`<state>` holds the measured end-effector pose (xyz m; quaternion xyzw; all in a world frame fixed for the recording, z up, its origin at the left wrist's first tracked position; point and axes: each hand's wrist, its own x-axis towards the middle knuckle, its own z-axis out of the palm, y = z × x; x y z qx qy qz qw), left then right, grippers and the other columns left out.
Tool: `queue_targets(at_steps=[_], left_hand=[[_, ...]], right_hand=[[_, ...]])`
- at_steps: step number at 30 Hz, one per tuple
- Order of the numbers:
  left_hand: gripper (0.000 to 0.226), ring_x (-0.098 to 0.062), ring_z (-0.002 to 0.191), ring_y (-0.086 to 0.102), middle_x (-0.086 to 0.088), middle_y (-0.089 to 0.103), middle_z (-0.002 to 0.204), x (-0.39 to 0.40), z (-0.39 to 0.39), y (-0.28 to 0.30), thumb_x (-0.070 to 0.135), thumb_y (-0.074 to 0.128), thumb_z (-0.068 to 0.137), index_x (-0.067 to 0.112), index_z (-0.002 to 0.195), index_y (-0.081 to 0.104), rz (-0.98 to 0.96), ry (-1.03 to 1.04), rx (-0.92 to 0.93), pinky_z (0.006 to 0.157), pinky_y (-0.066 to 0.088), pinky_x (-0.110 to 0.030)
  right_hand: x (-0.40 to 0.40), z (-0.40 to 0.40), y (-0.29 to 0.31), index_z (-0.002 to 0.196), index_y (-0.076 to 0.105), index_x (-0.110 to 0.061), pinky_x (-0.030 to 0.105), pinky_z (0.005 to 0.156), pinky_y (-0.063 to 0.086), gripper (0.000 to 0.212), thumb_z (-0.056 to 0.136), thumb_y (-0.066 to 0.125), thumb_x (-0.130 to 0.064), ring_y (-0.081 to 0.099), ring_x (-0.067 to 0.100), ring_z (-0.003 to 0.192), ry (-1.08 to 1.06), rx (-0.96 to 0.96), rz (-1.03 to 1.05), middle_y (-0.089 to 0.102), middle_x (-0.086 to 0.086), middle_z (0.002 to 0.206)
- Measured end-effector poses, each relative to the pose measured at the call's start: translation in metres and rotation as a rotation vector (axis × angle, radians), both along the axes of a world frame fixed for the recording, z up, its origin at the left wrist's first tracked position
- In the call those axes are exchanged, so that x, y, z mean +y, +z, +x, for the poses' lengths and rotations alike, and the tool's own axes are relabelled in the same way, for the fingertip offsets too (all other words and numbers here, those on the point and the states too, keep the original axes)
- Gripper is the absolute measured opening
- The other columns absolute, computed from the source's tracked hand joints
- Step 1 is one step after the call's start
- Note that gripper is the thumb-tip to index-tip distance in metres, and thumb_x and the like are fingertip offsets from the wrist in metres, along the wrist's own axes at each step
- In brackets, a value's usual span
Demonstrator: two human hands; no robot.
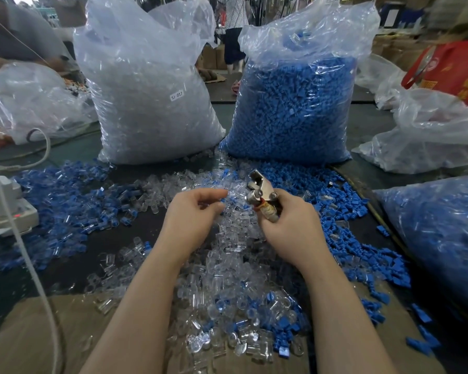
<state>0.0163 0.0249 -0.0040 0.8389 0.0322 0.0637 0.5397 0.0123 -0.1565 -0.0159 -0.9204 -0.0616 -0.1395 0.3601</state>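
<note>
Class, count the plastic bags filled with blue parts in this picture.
2. The upright bag stands at centre right; the lying bag is at the right edge, partly cut off. Others may be hidden.

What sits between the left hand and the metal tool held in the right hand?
Between left hand and metal tool: loose clear plastic pieces heaped there, in the head view.

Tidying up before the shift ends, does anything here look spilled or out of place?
Yes: clear pieces and blue pieces lie spilled and mixed across the table, some reaching the cardboard at the near edge. The metal tool in the right hand looks fine.
</note>
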Motion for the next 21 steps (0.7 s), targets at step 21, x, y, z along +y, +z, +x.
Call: queue_targets(at_steps=[21], left_hand=[[0.018,-0.014,0.079,0.073,-0.002,0.077,0.085,-0.01,-0.007,0.015,0.006,0.079,0.076,0.023,0.083,0.076,-0.338,-0.232,0.069,0.076,0.053,-0.028]], right_hand=[[0.002,-0.001,0.006,0.086,0.066,-0.025,0.039,0.064,0.054,0.009,0.086,0.073,-0.031,0.062,0.009,0.067,0.054,0.012,0.345,0.066,-0.009,0.07]])
